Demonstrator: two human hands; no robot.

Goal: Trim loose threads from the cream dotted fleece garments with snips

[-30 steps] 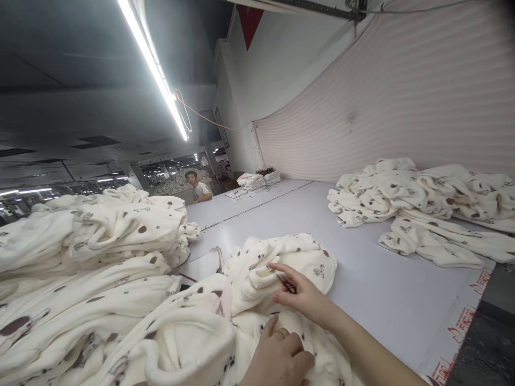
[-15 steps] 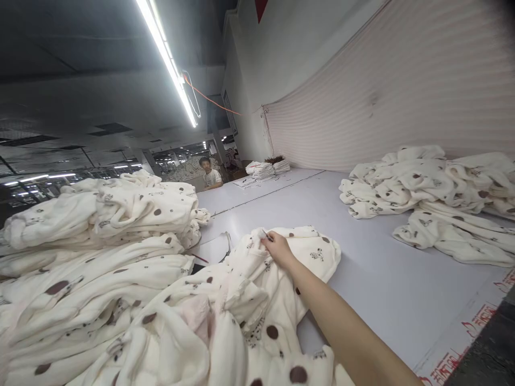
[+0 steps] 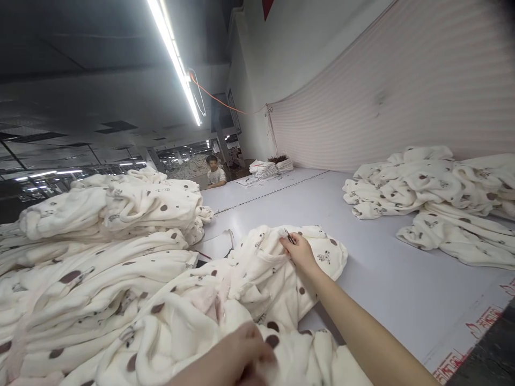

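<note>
My right hand (image 3: pixel 298 251) is closed on small dark thread snips (image 3: pixel 289 236), their pointed tips sticking out past the thumb and finger. It rests on a white fleece garment (image 3: pixel 277 284) printed with brown spots and zebras, which lies bunched on the table. Low in the picture, my left hand (image 3: pixel 245 354) hovers over the near folds of the fleece. Motion smears its curled fingers, so whether they hold anything does not show.
Piled fleece garments (image 3: pixel 132 206) fill the left side. Another fleece heap (image 3: pixel 418 177) lies at the right on the pale table (image 3: pixel 386 279). Stacked white pieces (image 3: pixel 263 169) stand at the back, near a seated person (image 3: pixel 216 176). A striped cloth (image 3: pixel 382 123) hangs along the wall.
My left hand has come into view at the bottom. My right hand has shifted slightly right on the garment, and the snips' dark tips now show more clearly.
</note>
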